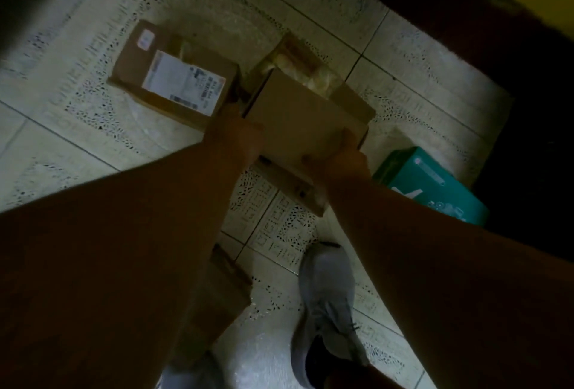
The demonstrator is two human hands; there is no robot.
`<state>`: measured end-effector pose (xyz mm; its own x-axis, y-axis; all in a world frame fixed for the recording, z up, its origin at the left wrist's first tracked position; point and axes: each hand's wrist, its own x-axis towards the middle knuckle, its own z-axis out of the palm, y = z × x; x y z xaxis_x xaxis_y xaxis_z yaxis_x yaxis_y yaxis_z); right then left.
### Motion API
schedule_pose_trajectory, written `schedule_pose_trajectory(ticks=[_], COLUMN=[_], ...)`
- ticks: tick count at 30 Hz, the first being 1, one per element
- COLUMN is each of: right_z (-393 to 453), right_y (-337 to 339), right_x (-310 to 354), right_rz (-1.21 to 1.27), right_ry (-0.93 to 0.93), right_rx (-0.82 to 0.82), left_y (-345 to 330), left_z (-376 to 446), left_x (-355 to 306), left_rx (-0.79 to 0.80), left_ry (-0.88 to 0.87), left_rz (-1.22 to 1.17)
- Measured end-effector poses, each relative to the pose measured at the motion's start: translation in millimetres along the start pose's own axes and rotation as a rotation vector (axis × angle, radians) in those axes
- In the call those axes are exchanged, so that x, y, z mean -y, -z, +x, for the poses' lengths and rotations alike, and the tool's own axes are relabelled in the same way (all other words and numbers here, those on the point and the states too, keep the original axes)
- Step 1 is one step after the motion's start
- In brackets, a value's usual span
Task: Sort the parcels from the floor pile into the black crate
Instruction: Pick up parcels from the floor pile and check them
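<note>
hands, left hand (231, 137) and right hand (340, 160), grip plain cardboard parcel (298, 121).

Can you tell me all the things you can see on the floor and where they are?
Plain box: one, brown cardboard, centre, held by both hands.
Labelled box: one, brown with a white shipping label, on the floor to the left of the plain box.
Open box: one, brown with pale contents, just behind the plain box.
Teal box: one, teal with white print, on the floor at right.
Low box: one, brown, dim, near the bottom, partly hidden by the left arm.
Tiled floor: pale, patterned tiles.
Shoe: one, grey, bottom centre.
Left hand: grip on the plain box's left side.
Right hand: grip on its near right corner.
</note>
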<state>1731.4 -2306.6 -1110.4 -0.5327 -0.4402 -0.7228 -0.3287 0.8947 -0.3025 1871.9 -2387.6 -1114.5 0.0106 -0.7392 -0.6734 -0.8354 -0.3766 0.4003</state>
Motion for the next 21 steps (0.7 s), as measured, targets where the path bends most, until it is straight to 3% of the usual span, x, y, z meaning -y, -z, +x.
schedule_pose_trajectory(ticks=[4, 9, 11, 14, 18, 21], right_z=[-28.7, -129.1, -164.6, -227.2, -315.6, -358.7], right_y=[17.8, 54.1, 71.6, 92.8, 94.5, 83.3], right_x=[19.6, 48.7, 59.9, 82.6, 129.7, 163.3], right_rz=[-0.044, -0.504, -0.553, -0.332, 0.147, 0.169], right_ry=[0.102, 0.435, 0.525, 0.579, 0.462, 0.504], right_rx=[-0.079, -0.041, -0.043, 0.039, 0.065, 0.110], left_y=[22.7, 111.0, 157.9, 232.3, 302.1, 344.8], left_z=[-27.4, -92.7, -121.1, -168.3, -226.6, -258.1], left_x=[-2.2, -4.3, -7.9, -15.8, -1.0, 37.6], left_rx=[-0.124, -0.256, -0.268, -0.328, -0.412, -0.585], left_ry=[-0.003, 0.041, 0.063, 0.042, -0.015, 0.092], left_rz=[-0.161, -0.184, -0.131, -0.093, -0.160, -0.297])
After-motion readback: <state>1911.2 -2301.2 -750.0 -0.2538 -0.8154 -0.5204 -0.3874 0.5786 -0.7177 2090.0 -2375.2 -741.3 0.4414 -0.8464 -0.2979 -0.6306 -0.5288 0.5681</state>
